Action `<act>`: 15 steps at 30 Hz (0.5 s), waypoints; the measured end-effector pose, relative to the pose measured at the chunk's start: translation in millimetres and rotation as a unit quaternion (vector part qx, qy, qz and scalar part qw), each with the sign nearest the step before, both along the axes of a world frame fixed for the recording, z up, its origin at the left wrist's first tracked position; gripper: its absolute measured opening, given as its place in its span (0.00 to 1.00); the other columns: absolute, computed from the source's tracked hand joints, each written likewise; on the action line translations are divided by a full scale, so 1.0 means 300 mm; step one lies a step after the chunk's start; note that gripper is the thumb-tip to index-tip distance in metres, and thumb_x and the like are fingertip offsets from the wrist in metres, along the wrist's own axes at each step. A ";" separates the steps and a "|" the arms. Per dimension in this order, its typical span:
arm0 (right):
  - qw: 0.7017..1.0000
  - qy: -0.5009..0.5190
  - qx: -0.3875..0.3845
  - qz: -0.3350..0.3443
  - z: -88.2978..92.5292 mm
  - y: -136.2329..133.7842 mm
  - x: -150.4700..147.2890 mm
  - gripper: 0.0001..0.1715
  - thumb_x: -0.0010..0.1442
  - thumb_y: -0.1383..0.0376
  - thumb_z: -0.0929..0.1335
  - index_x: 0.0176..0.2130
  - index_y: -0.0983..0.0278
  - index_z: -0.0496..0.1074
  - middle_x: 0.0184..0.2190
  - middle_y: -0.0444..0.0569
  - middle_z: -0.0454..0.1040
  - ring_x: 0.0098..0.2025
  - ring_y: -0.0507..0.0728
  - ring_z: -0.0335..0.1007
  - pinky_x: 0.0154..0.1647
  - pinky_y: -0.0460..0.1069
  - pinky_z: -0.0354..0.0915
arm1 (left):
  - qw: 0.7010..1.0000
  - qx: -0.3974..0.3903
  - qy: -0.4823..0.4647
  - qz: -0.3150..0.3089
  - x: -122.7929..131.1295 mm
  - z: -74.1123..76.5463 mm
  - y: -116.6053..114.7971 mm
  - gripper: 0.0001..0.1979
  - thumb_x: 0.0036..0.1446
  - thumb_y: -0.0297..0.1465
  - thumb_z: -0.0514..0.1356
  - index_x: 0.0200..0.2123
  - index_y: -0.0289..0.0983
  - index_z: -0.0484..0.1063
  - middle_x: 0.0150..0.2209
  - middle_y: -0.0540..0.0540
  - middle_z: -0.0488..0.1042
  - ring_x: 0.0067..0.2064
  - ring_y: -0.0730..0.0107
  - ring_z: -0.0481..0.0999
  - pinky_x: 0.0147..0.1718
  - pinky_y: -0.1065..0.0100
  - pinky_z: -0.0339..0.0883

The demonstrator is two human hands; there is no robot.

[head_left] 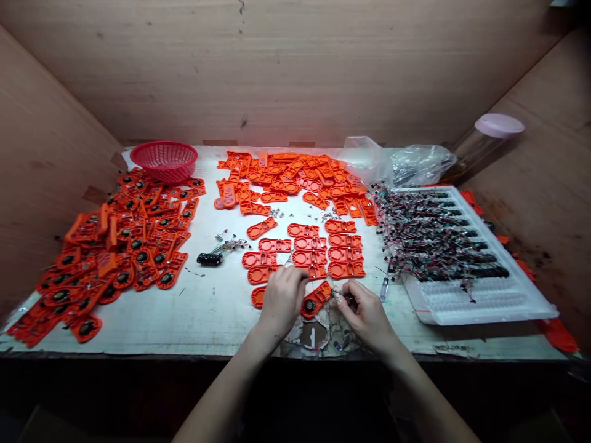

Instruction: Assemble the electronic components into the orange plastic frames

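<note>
My left hand (282, 299) has its fingers curled around an orange plastic shell (315, 300) with a black round speaker in it, near the table's front edge. My right hand (364, 314) is pinched beside the shell's right end on a small wired part (340, 297) that is too small to name. Just behind my hands, rows of empty orange shells (323, 249) lie flat. A small black part with wires (211, 259) rests to the left of those rows.
A heap of orange shells fitted with speakers (115, 252) fills the left side. A red basket (164, 160) stands at the back left. More orange shells (295, 181) are piled at the back. A white tray (489, 295) holds several wired parts; plastic bags (406, 163) and a lidded clear jar (484, 141) stand behind it.
</note>
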State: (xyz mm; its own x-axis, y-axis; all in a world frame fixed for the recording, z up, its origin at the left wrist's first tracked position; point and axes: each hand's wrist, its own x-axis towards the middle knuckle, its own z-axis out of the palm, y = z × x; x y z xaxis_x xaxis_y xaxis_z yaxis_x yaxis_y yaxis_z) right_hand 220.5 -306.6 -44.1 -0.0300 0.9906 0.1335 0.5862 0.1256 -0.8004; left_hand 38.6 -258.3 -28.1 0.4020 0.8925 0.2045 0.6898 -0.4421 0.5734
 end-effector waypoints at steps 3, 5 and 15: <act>1.000 -0.003 -0.015 0.003 -0.017 -0.006 0.020 0.08 0.61 0.65 0.62 0.29 0.61 0.60 0.25 0.43 0.61 0.27 0.52 0.58 0.27 0.47 0.57 | 0.999 0.020 -0.025 0.042 -0.008 -0.018 -0.061 0.06 0.62 0.31 0.53 0.39 0.37 0.69 0.37 0.43 0.71 0.40 0.62 0.67 0.39 0.61 0.62; 1.000 -0.003 -0.024 0.007 -0.027 -0.010 0.030 0.08 0.61 0.65 0.62 0.29 0.61 0.60 0.25 0.43 0.62 0.27 0.53 0.59 0.27 0.47 0.57 | 0.999 0.023 -0.012 0.020 -0.001 -0.043 -0.108 0.08 0.59 0.34 0.58 0.40 0.38 0.70 0.39 0.43 0.71 0.42 0.59 0.67 0.41 0.59 0.62; 0.998 -0.039 -0.053 0.020 -0.036 -0.017 0.024 0.10 0.60 0.66 0.62 0.27 0.61 0.57 0.24 0.42 0.61 0.25 0.52 0.58 0.26 0.47 0.55 | 1.000 0.010 -0.009 0.004 0.024 -0.097 -0.138 0.03 0.57 0.28 0.60 0.37 0.37 0.72 0.38 0.44 0.73 0.41 0.61 0.66 0.39 0.60 0.62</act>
State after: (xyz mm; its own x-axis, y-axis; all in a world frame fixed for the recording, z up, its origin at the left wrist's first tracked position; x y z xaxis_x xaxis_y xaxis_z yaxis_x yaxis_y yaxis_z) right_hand 227.8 -311.7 -54.8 -0.0759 0.9968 0.0240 0.6438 0.0674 -0.7622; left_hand 45.7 -299.5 -57.2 0.3903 0.8916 0.2297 0.6835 -0.4477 0.5765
